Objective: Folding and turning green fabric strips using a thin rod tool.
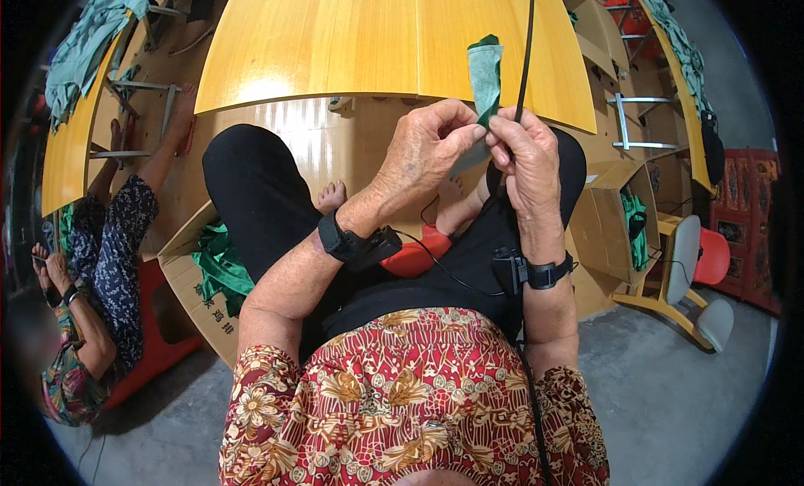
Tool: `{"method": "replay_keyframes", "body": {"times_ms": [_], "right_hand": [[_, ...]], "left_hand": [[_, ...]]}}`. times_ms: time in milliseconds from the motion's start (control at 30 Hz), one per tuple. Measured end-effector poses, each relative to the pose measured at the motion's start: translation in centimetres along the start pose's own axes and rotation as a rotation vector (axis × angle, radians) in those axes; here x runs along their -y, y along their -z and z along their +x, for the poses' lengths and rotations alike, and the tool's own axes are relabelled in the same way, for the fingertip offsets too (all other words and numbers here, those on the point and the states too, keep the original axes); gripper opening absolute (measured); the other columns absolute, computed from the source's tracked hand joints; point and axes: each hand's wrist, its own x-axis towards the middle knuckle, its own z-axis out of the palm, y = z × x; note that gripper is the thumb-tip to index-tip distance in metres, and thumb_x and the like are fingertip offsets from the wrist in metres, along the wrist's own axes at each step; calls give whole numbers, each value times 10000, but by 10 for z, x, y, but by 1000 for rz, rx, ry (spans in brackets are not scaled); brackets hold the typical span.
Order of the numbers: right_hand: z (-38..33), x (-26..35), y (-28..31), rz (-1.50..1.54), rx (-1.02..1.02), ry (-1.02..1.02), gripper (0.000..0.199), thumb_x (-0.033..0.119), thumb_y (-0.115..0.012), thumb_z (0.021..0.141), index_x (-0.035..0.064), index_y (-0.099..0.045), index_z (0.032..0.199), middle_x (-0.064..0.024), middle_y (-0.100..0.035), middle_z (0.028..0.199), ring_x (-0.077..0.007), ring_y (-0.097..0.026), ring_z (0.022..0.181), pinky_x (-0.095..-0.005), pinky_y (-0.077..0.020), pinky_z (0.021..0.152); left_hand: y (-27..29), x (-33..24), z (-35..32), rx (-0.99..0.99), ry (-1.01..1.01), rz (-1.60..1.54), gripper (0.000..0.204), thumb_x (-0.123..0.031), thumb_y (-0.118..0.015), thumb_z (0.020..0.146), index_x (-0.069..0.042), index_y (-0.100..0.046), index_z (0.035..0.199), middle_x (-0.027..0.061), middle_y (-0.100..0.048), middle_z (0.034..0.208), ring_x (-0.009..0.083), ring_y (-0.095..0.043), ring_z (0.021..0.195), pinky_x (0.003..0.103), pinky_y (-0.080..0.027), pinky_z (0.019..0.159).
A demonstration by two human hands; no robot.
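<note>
Above my knees, both hands meet at a narrow green cloth strip [485,74], lighter on one face and dark green at its folded top end. My left hand [435,143] pinches the strip's lower part between thumb and fingers. My right hand [529,155] is closed beside it, fingertips on the same strip. A thin black rod [527,55] rises from the right hand's fingers, tilted slightly right. Its lower part is hidden behind that hand. A pale piece of the cloth [471,159] hangs below the hands.
A yellow wooden table [335,42] stands ahead. Cardboard boxes with green cloth [219,260] stand at left and right. Another person [88,335] sits at far left by a second table. Chairs [682,260] stand at right. Black cables run from devices on my wrists.
</note>
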Motion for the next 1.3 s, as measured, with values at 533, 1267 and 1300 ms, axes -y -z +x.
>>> {"method": "replay_keyframes", "body": {"times_ms": [533,1267,1300], "right_hand": [[-5,3,-8,-324,-74,90,145,136,-701,857,11,-628,861,40,-555,701,-13,-465,593,-162,-367,525],[26,16,-17,-334,43,82,113,93,-642,859,-17,-637,888,2,-611,783,-46,-550,719,-185,-451,664],[30,20,-19,-339,40,100,110,90,-640,860,-16,-637,889,3,-611,780,-45,-549,715,-185,-451,662]], "left_hand": [[-8,-1,6,-202,6,-49,112,-91,-656,833,18,-633,848,11,-609,684,49,-539,631,231,-469,572],[15,-29,22,-153,-80,102,232,-21,-641,856,-24,-580,1080,1,-618,821,55,-590,764,206,-503,718],[18,-34,26,-156,-92,107,232,-21,-641,856,-24,-580,1080,1,-618,821,55,-590,764,206,-503,718]]}}
